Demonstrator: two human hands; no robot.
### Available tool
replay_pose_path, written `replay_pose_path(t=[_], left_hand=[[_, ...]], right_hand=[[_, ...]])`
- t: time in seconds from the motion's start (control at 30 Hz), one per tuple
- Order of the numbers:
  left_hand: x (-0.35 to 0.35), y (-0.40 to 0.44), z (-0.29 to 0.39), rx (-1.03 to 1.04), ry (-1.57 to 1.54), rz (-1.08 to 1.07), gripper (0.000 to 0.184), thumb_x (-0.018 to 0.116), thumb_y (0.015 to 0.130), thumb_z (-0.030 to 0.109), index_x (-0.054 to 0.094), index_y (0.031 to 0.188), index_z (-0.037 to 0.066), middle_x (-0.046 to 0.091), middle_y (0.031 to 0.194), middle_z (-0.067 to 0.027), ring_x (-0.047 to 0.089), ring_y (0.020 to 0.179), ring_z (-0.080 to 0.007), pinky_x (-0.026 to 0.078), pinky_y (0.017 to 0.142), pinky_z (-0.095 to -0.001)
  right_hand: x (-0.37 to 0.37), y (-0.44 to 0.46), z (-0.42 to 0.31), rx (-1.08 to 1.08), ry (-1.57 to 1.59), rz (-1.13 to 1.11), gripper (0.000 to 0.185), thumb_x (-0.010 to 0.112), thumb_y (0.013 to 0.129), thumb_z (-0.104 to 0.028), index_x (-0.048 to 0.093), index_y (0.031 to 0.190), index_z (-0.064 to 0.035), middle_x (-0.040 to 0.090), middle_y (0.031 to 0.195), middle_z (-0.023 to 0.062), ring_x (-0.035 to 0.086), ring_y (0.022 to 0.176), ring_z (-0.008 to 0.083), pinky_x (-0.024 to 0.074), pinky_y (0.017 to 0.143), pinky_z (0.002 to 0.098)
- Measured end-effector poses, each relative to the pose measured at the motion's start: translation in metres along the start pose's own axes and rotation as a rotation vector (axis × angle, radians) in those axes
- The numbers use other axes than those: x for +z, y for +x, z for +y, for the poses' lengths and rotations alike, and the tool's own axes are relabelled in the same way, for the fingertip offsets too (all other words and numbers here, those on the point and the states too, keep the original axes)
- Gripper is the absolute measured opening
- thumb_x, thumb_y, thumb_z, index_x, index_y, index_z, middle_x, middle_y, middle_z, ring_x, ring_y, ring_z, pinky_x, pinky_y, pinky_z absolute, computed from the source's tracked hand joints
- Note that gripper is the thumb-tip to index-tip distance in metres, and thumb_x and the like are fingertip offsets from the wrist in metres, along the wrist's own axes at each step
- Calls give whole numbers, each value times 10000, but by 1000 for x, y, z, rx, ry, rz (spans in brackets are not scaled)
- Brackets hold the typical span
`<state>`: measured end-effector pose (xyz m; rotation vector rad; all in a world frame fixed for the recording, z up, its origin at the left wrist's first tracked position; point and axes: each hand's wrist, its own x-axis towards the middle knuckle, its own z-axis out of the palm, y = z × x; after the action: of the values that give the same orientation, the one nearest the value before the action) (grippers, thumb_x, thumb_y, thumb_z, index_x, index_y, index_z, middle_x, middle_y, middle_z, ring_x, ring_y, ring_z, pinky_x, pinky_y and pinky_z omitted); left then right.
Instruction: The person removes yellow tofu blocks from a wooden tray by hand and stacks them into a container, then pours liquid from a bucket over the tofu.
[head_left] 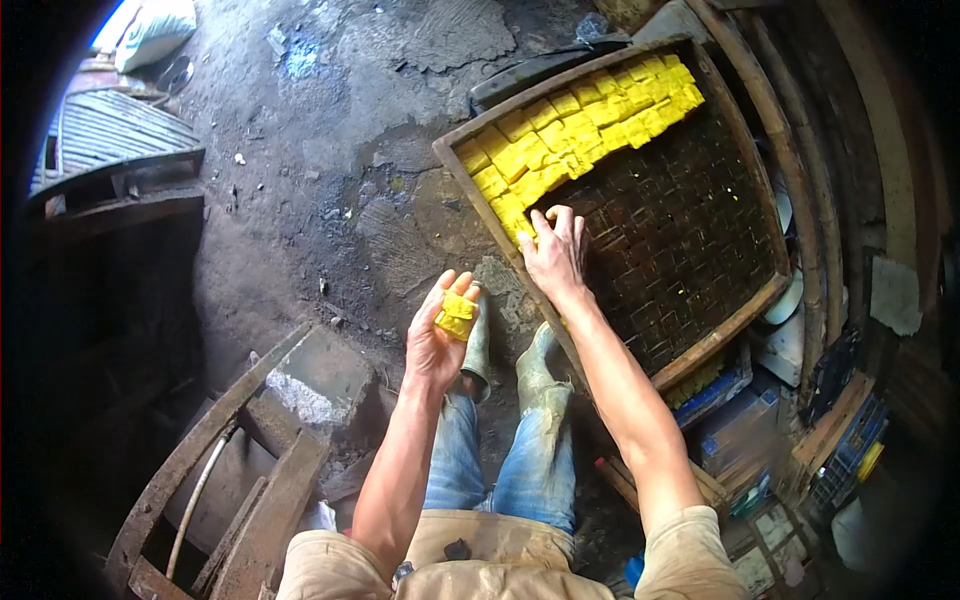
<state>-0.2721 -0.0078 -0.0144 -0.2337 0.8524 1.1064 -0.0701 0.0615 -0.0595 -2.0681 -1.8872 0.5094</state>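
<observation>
My left hand [436,335] is palm up in front of my legs, fingers curled around a few yellow tofu pieces [457,314]. Over the left edge of a woven bamboo tray [680,230], my right hand [556,250] points down with bent fingers and thumb drawn together. Its fingertips are at the near end of the packed yellow tofu blocks [590,115]; whatever they pinch is hidden. Those blocks lie in close rows along the tray's far side and upper left corner.
The tray has a raised wooden rim [720,335]. Bamboo poles [790,150] run along the right. A wooden frame [215,470] stands at lower left, beside a grey block [320,375]. Below the tray are crates [740,440]. My boots [540,365] stand on the dark, rough floor [290,200].
</observation>
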Motion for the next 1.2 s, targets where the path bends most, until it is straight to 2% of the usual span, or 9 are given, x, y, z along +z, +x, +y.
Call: replay_pose_path(t=[0.23, 0.37, 0.57, 0.7, 0.83, 0.9, 0.97, 1.07, 1.2], left_hand=[[-24, -13, 5, -151, -338, -54, 396, 544, 953, 189, 538, 1318, 37, 593, 1278, -194, 553, 1206, -439, 524, 975, -518], [-36, -7, -6, -150, -360, -86, 415, 595, 912, 77, 513, 1317, 32, 607, 1213, -217, 572, 1178, -433, 547, 967, -483], [-23, -13, -17, -118, -374, -80, 345, 590, 927, 110, 542, 1262, 42, 629, 1159, -192, 589, 1149, -409, 539, 971, -469], [-30, -7, -30, -166, -370, -40, 259, 586, 942, 178, 592, 1171, 57, 675, 1024, -150, 629, 1070, -369, 532, 967, -477], [-29, 5, -46, -169, -406, 23, 235, 599, 940, 177, 622, 1134, 47, 684, 1037, -159, 668, 983, -326, 575, 907, -444], [-26, 9, -53, -161, -390, 25, 187, 598, 938, 177, 642, 1066, 47, 668, 1128, -170, 668, 991, -327, 570, 910, -453], [-20, 6, -56, -195, -413, -1, 161, 612, 925, 190, 660, 1003, 57, 677, 1128, -162, 650, 1048, -341, 532, 958, -486], [-10, 4, -65, -164, -381, 5, 178, 626, 918, 211, 685, 983, 56, 694, 1114, -144, 633, 1106, -319, 485, 1015, -474], [-1, 0, -82, -95, -319, -55, 326, 615, 924, 216, 618, 1199, 41, 646, 1229, -131, 609, 1156, -279, 458, 1050, -439]], right_hand=[[2, 32, 14, -8, 306, -289, 251, 741, 708, -158, 604, 887, -49, 627, 882, 118, 583, 846, 321, 475, 809, 432], [-37, 55, 21, 126, 613, -381, 265, 680, 732, -103, 608, 984, -64, 685, 863, 100, 665, 794, 165, 545, 720, 302], [-50, 42, 25, -341, 232, -699, 367, 660, 725, 1, 666, 1086, -61, 622, 1044, 146, 636, 980, 349, 533, 856, 408], [-48, 15, 3, -528, -327, -561, 492, 631, 792, -141, 587, 1279, -84, 447, 1379, 166, 496, 1181, 345, 457, 903, 489], [-45, -6, 15, -680, -291, -373, 468, 657, 764, -133, 591, 1226, -97, 521, 1311, 163, 508, 1148, 334, 443, 923, 460], [-53, 0, 17, -339, -130, -621, 403, 694, 717, -129, 583, 1102, -78, 589, 1192, 152, 542, 1146, 341, 459, 922, 452], [-55, 6, 27, -157, 248, -510, 411, 691, 702, -106, 549, 1084, -56, 649, 973, 149, 661, 913, 352, 543, 805, 435], [-94, -7, -7, -119, 491, -438, 527, 684, 713, -56, 556, 1224, -61, 665, 1066, 147, 681, 914, 261, 553, 830, 364], [-96, -51, -38, -244, 343, -316, 530, 767, 711, -86, 583, 1204, -34, 589, 1073, 162, 609, 1008, 333, 514, 886, 414]])
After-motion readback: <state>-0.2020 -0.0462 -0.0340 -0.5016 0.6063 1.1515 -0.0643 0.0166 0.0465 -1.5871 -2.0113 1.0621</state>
